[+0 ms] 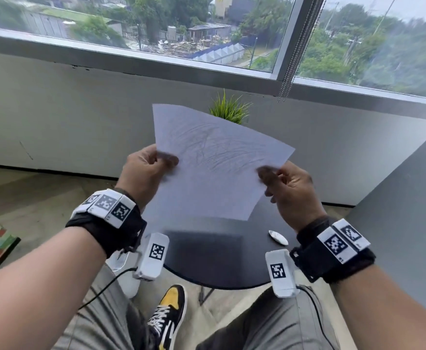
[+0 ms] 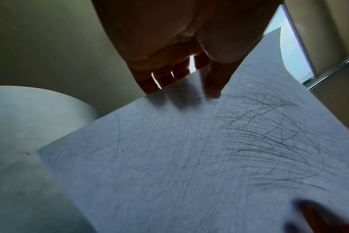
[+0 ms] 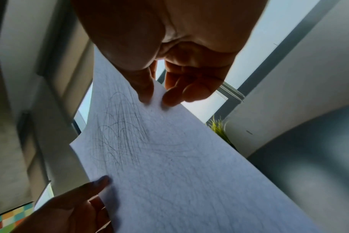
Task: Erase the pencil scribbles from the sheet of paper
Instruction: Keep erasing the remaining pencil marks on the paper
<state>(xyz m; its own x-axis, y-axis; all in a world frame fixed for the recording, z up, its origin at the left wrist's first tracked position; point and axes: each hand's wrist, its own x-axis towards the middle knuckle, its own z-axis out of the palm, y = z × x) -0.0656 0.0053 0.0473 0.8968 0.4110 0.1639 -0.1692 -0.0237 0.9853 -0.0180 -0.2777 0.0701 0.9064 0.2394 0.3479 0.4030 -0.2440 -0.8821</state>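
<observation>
I hold a white sheet of paper (image 1: 214,165) in the air above a small round black table (image 1: 219,258). Faint pencil scribbles (image 1: 217,150) cross its upper middle; they show darker in the left wrist view (image 2: 259,134) and the right wrist view (image 3: 119,126). My left hand (image 1: 146,168) pinches the sheet's left edge, thumb on the near face (image 2: 213,88). My right hand (image 1: 287,183) pinches the right edge between thumb and fingers (image 3: 155,96). A white eraser (image 1: 278,237) lies on the table's right side, below my right hand.
A green potted plant (image 1: 229,109) stands at the table's far edge behind the sheet. A grey wall and a wide window run across the back. A bead chain (image 1: 286,82) hangs from the blind. My yellow and black shoe (image 1: 169,317) is on the floor under the table.
</observation>
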